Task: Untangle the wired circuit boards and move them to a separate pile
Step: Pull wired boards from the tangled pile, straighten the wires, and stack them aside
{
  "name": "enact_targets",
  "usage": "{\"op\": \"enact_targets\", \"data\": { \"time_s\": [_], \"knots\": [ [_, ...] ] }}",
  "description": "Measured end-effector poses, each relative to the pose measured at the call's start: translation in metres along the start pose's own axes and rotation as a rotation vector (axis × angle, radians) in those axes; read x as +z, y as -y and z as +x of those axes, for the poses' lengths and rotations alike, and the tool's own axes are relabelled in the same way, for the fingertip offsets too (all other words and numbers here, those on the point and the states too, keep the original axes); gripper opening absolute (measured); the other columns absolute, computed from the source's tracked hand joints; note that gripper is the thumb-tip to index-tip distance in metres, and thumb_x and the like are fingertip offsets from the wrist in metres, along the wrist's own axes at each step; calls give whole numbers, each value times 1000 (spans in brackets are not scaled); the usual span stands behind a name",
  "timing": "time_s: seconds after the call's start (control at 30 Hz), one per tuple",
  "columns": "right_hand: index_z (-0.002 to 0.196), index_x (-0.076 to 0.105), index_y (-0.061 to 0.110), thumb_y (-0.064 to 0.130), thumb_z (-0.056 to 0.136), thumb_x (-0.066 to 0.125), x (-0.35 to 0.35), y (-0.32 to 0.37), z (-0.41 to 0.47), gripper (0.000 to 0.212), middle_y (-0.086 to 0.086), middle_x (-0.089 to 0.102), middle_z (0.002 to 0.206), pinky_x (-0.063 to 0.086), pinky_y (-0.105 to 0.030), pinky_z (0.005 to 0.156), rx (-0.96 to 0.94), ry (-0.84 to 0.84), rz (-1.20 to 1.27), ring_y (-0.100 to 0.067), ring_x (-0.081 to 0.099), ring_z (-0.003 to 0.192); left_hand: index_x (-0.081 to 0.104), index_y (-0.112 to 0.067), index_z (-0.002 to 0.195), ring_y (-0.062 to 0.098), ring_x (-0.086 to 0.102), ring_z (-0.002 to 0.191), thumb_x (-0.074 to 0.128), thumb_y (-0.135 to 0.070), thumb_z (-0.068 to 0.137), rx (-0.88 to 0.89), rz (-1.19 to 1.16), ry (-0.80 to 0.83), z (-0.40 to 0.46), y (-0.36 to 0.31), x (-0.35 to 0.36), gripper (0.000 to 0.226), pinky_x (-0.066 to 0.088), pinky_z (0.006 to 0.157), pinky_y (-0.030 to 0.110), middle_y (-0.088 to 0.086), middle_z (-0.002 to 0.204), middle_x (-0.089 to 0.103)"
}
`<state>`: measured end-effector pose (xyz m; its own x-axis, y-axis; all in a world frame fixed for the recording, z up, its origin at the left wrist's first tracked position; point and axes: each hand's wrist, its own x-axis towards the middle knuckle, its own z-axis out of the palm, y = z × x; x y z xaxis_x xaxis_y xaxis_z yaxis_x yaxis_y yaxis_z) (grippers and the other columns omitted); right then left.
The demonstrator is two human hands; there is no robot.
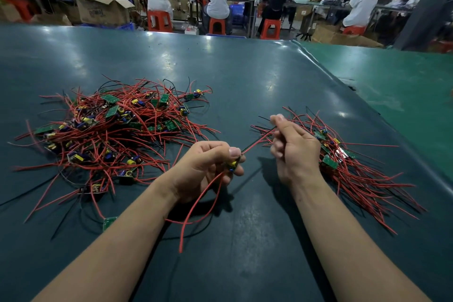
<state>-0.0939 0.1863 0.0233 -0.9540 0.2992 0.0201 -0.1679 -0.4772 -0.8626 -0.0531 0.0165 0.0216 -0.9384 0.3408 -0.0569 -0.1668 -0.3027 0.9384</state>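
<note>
At table centre: left hand (208, 167) fingers curled round one circuit board (232, 164), red wires (196, 206) trailing toward 6 o'clock | right hand (294, 149) fingers curled, pinching its wire | tangled pile (110, 130) at 10 o'clock | sorted pile (348, 167) at 3 o'clock | green table (245, 76)

glossy table mat (245, 76), seemingly plastic-coated wires (137, 115)

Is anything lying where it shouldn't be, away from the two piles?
Yes. One green circuit board lies alone on the table, nearer the person than the big tangled pile, and off to that pile's near edge. Nothing looks broken or spilled.
</note>
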Motion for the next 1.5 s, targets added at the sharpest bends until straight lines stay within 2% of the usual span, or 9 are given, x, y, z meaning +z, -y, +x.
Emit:
{"op": "enact_targets", "data": {
  "time_s": [0.23,0.4,0.5,0.7,0.83,0.93,1.13,1.3,1.5],
  "knots": [
    [83,65,9,18,100,53,-3,1,4,23,3,51,52,25,-15,35,-3,-57,76,-7,38,36,75,-14,67,8,58,57,73,-24,63,24,-117,5,-1,-1,-4,11,46,58,20,-2,68,66],
    [96,68,18,3,91,65,12,-16,-24,15,-2,60,61,35,-15,38,-114,414,-531,-2,47,40,77,-16,84,7,45,55,61,-32,82,87,-323,-79,3,-7,-8,23,43,55,20,-7,68,58],
    [102,70,27,3,86,71,16,-17,-33,28,1,62,62,37,-17,41,-143,568,-555,-5,48,43,69,-15,91,8,48,57,61,-24,82,115,-387,-114,6,-7,-12,15,48,54,21,-2,77,65],
    [99,74,18,14,84,70,16,-15,-31,16,0,67,65,34,-18,37,-55,426,-290,-11,42,40,56,-8,108,12,52,56,64,-10,76,167,-200,-162,12,2,-8,33,43,56,22,5,75,66],
    [78,75,14,12,90,67,14,-15,-24,15,-1,62,61,32,-17,35,-76,345,-282,-11,42,37,59,-12,95,12,57,55,67,-13,71,183,-163,-163,14,5,-6,26,48,55,21,6,72,69],
    [81,76,14,14,89,69,15,-17,-25,11,-2,63,65,33,-18,36,-27,360,-274,-11,42,39,61,-14,89,13,61,58,68,-24,74,236,-85,-211,15,7,-7,20,51,59,23,3,72,69],
    [84,76,13,19,90,67,17,-15,-26,13,3,61,60,29,-16,36,53,292,-214,-8,40,38,63,-8,80,16,61,60,81,-16,74,400,101,-241,14,15,-10,20,52,62,23,4,73,69],
    [80,75,9,15,91,65,12,-12,-18,16,4,57,54,27,-16,36,67,231,-219,-6,37,37,65,-22,66,17,57,58,78,-13,72,411,164,-222,17,18,-13,17,49,59,24,4,68,66],
    [71,73,8,9,92,65,3,-5,-1,22,4,56,51,26,-15,34,-39,1,-103,-5,37,37,58,-25,60,16,52,54,81,-23,65,410,117,-188,15,16,-13,24,46,58,28,2,69,63]
  ]
}}
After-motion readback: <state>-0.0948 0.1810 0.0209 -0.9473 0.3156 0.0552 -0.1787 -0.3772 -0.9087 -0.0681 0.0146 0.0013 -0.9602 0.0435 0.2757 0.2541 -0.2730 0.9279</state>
